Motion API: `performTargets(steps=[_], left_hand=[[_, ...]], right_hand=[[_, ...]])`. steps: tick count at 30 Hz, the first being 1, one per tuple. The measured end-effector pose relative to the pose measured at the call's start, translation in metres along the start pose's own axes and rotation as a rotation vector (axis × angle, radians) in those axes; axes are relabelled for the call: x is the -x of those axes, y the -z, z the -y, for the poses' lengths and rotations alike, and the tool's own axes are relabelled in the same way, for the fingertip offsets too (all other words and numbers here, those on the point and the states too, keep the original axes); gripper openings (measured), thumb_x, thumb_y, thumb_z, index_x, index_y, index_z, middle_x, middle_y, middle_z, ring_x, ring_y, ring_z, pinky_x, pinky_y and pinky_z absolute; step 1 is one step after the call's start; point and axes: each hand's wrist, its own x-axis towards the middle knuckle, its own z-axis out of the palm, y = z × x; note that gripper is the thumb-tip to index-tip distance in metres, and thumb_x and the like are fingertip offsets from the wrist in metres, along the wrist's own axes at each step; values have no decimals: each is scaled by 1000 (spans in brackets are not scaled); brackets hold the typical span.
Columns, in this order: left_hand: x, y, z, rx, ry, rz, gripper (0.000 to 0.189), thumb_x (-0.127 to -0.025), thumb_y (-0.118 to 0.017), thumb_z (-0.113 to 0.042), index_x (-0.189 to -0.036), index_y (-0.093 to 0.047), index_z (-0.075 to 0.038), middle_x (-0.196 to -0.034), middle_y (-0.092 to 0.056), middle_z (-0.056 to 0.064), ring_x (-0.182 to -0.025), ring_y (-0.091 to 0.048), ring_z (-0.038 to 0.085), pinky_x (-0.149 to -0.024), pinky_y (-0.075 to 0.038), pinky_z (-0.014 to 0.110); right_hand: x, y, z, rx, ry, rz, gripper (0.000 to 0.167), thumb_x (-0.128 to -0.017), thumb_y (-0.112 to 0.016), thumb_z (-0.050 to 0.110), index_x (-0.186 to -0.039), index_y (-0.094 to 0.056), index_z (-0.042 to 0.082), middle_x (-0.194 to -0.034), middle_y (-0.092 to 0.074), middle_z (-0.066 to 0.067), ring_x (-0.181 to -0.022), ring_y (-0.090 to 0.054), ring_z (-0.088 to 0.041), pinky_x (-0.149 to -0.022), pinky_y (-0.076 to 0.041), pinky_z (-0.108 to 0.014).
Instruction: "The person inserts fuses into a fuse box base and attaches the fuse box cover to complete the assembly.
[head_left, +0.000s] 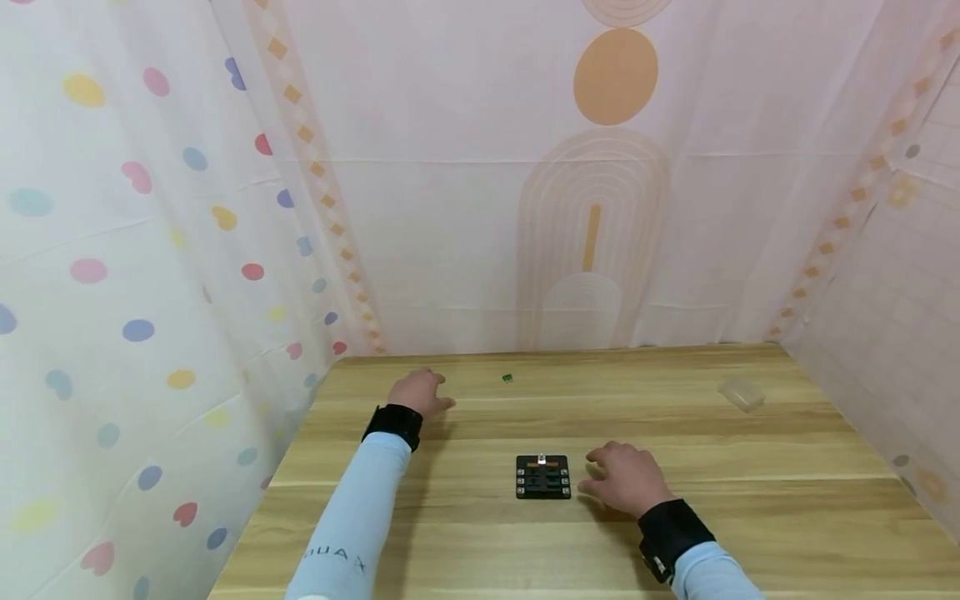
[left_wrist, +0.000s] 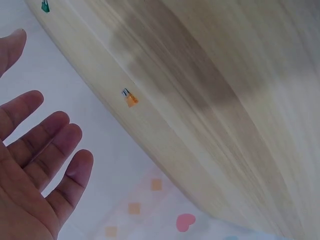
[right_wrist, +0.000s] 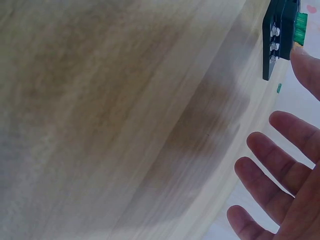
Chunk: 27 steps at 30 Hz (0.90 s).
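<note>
A black fuse block (head_left: pixel 543 492) with metal screw terminals down both sides lies on the wooden table. In the right wrist view, green and orange fuses (right_wrist: pixel 300 29) show on the block. Just right of the block is my right hand (head_left: pixel 626 479), fingers spread and holding nothing. My left hand (head_left: pixel 420 393) reaches over the far left of the table, fingers apart and holding nothing. Near it, in the left wrist view, lies an orange blade fuse (left_wrist: pixel 130 98) with metal prongs. A green blade fuse (head_left: pixel 507 378) lies near the back edge.
A clear plastic cover (head_left: pixel 742 394) rests at the back right of the wooden table (head_left: pixel 480 542). Patterned curtains (head_left: pixel 450 208) hang behind the table and along both sides.
</note>
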Motion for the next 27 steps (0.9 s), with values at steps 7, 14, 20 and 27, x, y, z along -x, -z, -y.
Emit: performTargets(steps=[7,14,20,27], left_hand=[[-2,-1,9,10,16,5,54,-90,-73,-36,-130,-64,-2,-136,-56,22,-127,-51,38,-99,-45,49],[-3,-1,10,6,26,5,52,-90,-73,-34,-128,-64,0,-136,-56,24,-128,-50,39,-98,-46,50],[-1,0,8,3,34,-6,49,-89,-74,-32,-125,-66,0,-131,-60,22,-124,-53,38,-96,-47,51],[-9,-8,16,15,39,11,49,-90,-72,-32,-127,-65,-1,-132,-59,21,-125,-52,37,-98,-46,50]], right_hand=[[0,-2,1,-1,4,1,43,-79,-82,37,-110,-73,8,-107,-69,-13,-99,-65,-34,-83,-50,-53],[1,-3,3,-9,0,12,43,-79,-82,37,-109,-73,8,-108,-69,-13,-100,-64,-34,-84,-49,-55],[3,-4,2,-15,-8,25,43,-79,-82,37,-110,-73,8,-110,-68,-13,-101,-63,-35,-85,-48,-56],[5,-4,1,-19,-10,28,43,-79,-82,38,-110,-73,9,-110,-68,-12,-102,-63,-35,-85,-48,-56]])
